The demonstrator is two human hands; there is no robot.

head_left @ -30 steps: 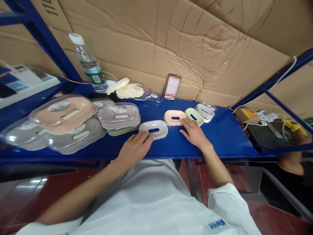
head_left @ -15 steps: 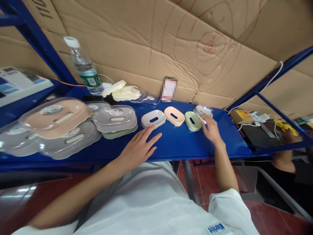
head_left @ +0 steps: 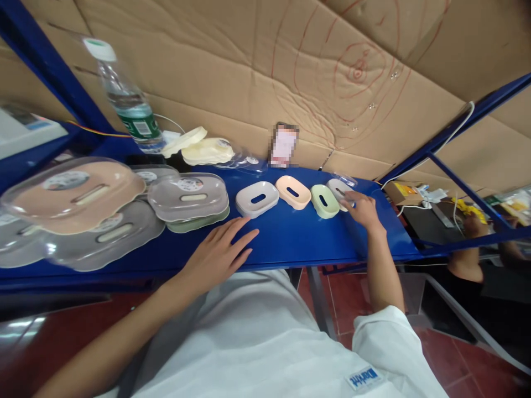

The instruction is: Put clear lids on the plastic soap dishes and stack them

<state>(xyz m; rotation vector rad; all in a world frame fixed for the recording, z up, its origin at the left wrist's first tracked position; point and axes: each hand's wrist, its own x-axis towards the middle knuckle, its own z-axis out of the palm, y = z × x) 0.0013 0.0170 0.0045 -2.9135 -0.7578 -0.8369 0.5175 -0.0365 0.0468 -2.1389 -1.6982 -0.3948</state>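
Note:
Four small oval dishes with a slot in the middle stand in a row on the blue table (head_left: 286,243): a grey-white one (head_left: 257,199), a peach one (head_left: 293,192), a green one (head_left: 324,201) and a grey one (head_left: 338,188) at the right. My left hand (head_left: 218,249) is spread, palm down, just below the grey-white dish and holds nothing. At the right, my right hand (head_left: 362,209) has its thumb and fingers together at the near edge of the grey dish, partly covering it. Whether something is pinched there is too small to tell.
Lidded grey and peach dishes (head_left: 188,196) are piled at the left. Behind stand a water bottle (head_left: 133,110), cream pieces (head_left: 207,151) and a phone (head_left: 284,145) against the cardboard. Blue frame bars flank the table; another person's arm (head_left: 467,260) is at the right.
My right hand has moved from the green dish to the grey dish. The white piece at its fingertips no longer shows. My left hand has shifted slightly left and down, and the view has shifted.

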